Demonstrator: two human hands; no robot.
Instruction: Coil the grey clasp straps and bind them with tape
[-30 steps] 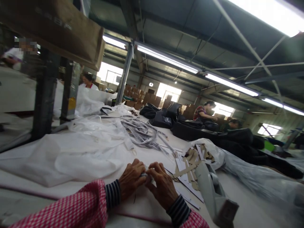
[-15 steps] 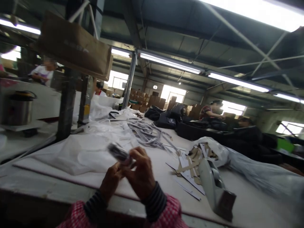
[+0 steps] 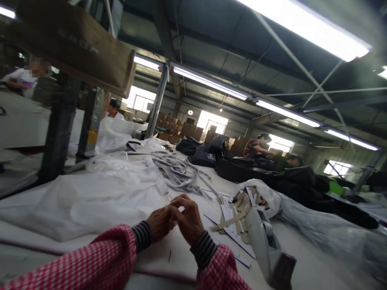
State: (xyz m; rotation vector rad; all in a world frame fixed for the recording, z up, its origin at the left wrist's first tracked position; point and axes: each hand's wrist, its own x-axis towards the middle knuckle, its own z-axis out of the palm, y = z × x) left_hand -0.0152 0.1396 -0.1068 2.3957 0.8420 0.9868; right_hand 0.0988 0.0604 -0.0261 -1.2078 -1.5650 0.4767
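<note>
My left hand [image 3: 160, 223] and my right hand [image 3: 189, 220] meet just above the white tabletop, fingertips pinched together. Whatever they hold between them, if anything, is hidden by the fingers. Below them on the table lies a short, thin dark sliver [image 3: 169, 255]. Crumpled white sheeting [image 3: 111, 201] spreads just beyond and to the left of my left hand. To the right of my right hand is a pile of white and tan strips [image 3: 234, 217], partly inside a clear plastic bag [image 3: 272, 197]. A grey tape dispenser [image 3: 266, 241] rests beside these strips.
Grey straps in a tangle [image 3: 178, 169] lie farther along the table. Black bags [image 3: 208, 155] are heaped behind, with a person [image 3: 254, 147] near them. A dark post [image 3: 59, 129] stands at the left, below a brown carton [image 3: 75, 48]. Plastic film [image 3: 320, 221] covers the right side.
The dark, shiny item that stuck out from my hands is no longer visible. My hands are now pinched close together, and my left forearm reaches in from farther left. The view has shifted right.
</note>
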